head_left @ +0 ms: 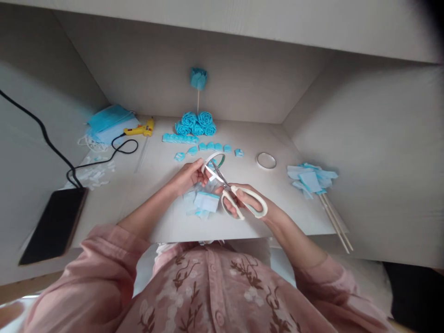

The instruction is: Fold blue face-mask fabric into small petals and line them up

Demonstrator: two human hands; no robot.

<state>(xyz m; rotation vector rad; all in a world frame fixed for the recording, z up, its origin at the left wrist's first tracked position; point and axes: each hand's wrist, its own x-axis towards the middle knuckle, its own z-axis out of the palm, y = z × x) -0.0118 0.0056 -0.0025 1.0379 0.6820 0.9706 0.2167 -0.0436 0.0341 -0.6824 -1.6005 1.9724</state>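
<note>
My left hand [190, 176] pinches a narrow roll of white tape [222, 159] over the middle of the table. In my right hand [268, 210] are scissors with cream handles [262, 204], fingers through the loops. Their blades [219, 172] are apart and reach up to the tape roll, beside a short white strip; whether they touch the strip I cannot tell. Below my hands lie cut pieces of pale blue and white mask fabric [207, 202]. Just beyond them runs a row of small blue folded petals [210, 146].
Blue rolled roses [196, 124] are stacked at the back, with one rose on a stick [199, 78] upright behind. Left are face masks [110, 122], a yellow glue gun [141, 128], its cord and a phone [53, 226]. Right are another ring [266, 161] and sticks [336, 223] with fabric.
</note>
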